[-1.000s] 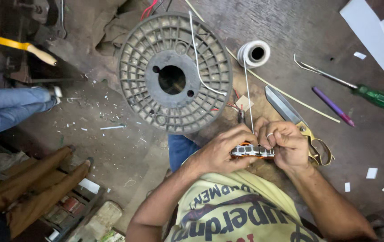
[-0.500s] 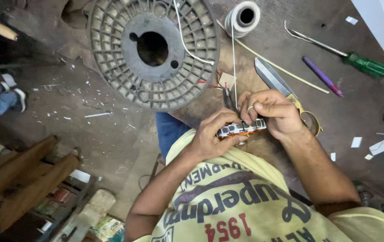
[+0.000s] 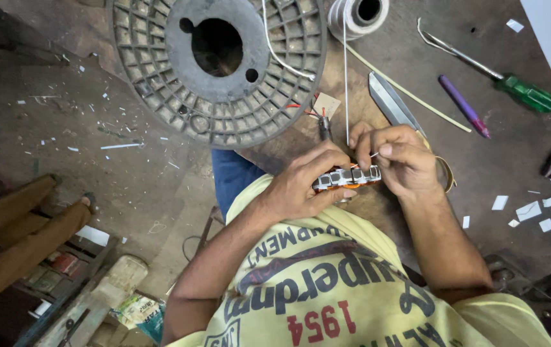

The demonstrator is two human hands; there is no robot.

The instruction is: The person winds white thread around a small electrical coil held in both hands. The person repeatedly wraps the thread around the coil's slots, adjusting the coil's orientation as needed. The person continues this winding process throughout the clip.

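My left hand grips a small slotted metal core with copper windings, held level just above the bench edge. My right hand rests on the core's right end, thumb and forefinger pinching a thin white cord. That cord runs straight up to a white spool at the top of the view. Both hands meet on the core, close to my yellow printed shirt.
A large grey plastic reel lies at the upper left. On the brown bench lie a metal blade, a purple pen, a green-handled screwdriver and white paper scraps. Another person's legs are at left.
The view has drifted so the reel and spool sit higher in frame. Both hands stay on the wound core, the right one still pinching the cord.
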